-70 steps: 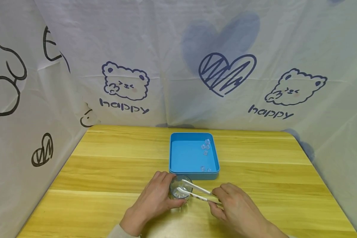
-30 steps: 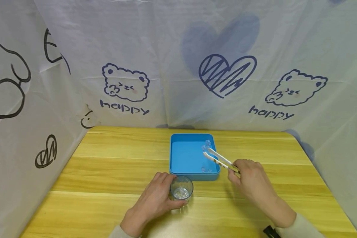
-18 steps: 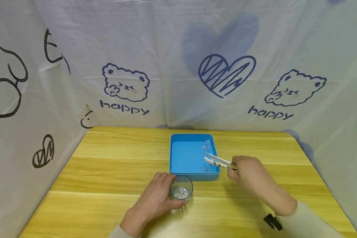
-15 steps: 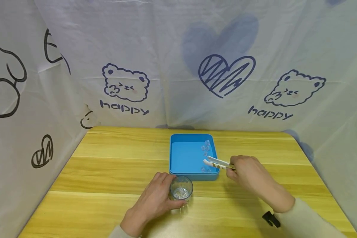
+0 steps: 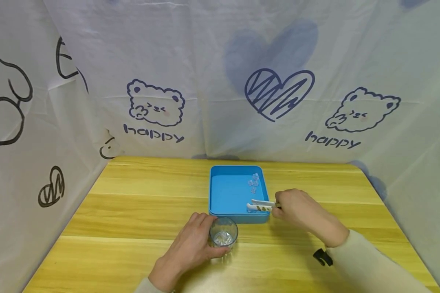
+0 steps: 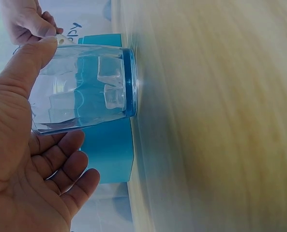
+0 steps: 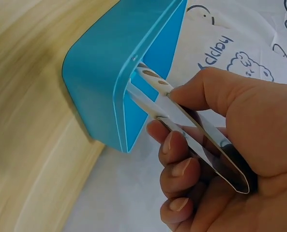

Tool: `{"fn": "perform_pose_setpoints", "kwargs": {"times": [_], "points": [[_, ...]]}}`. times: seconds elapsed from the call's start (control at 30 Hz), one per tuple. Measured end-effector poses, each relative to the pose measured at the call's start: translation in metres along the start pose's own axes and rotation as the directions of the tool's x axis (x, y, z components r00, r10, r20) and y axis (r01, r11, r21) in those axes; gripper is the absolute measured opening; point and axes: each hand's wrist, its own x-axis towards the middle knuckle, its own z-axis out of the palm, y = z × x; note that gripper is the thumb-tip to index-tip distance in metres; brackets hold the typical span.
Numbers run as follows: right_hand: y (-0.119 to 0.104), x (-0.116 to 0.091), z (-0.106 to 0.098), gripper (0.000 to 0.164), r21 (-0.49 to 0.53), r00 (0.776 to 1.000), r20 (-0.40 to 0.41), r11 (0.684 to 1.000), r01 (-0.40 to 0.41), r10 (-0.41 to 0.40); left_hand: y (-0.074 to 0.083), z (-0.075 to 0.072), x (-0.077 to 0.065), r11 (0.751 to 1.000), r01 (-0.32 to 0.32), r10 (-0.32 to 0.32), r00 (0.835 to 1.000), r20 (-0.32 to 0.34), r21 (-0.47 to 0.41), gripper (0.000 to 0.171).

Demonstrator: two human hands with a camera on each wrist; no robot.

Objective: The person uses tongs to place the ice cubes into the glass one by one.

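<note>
My left hand steadies a clear drinking glass, thumb and fingers round its side. In the left wrist view clear cubes lie at the bottom of the glass. My right hand pinches a pair of tongs with white, gold-patterned tips and a metal bend. The tips reach over the near right wall of a blue tray, down at its front right corner. Two clear cubes lay there, now mostly covered by the tips. In the right wrist view the tips go behind the tray wall.
Several clear cubes lie along the tray's right side, beyond the tongs. The glass stands close in front of the tray on a wooden table. White printed cloth hangs at the back and both sides.
My right hand has carried the tongs from the glass to the tray's right side, then towards its front corner. The tong arms have come closer together. The left hand and glass stay put.
</note>
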Motion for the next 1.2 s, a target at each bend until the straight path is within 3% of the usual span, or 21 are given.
{"fn": "perform_pose_setpoints", "kwargs": {"times": [0.23, 0.73, 1.2], "points": [[0.003, 0.005, 0.006, 0.024, -0.01, 0.999, -0.036, 0.999, -0.031, 0.031, 0.0, 0.001, 0.0, 1.0, -0.006, 0.006, 1.0, -0.008, 0.005, 0.083], [0.001, -0.007, 0.019, 0.034, -0.044, 0.982, -0.177, 0.997, 0.06, -0.066, 0.0, -0.001, 0.0, 1.0, 0.006, -0.006, 1.0, 0.005, 0.001, 0.083], [0.002, -0.008, 0.031, 0.029, -0.054, 0.979, -0.186, 0.996, 0.073, -0.082, 0.001, -0.001, 0.0, 1.0, 0.002, -0.002, 1.0, -0.005, -0.006, 0.081]]}}
